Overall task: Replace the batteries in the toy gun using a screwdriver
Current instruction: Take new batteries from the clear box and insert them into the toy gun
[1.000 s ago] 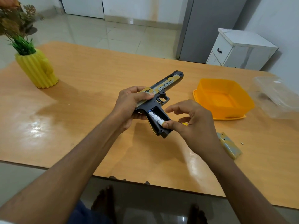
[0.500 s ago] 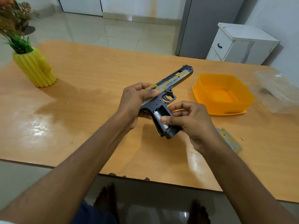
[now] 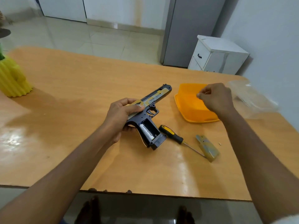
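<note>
My left hand grips the black and yellow toy gun by its slide, just above the table. The grip's compartment lies open with one white battery seated in it beside a vacant slot. My right hand hovers over the orange container, fingertips pinched together; nothing shows between them. A screwdriver with a black and yellow handle lies on the table right of the grip. The yellowish compartment cover rests at the screwdriver's tip. A tiny screw lies further right.
A wooden table carries a yellow ribbed vase at the far left and a crumpled clear plastic bag at the far right. Beyond stand a white cabinet and a grey fridge. My bare feet show below the table's near edge.
My right hand left the gun's grip, where it pressed a battery in, and moved right over the orange container. The screwdriver, hidden before, is uncovered. The view shifted right.
</note>
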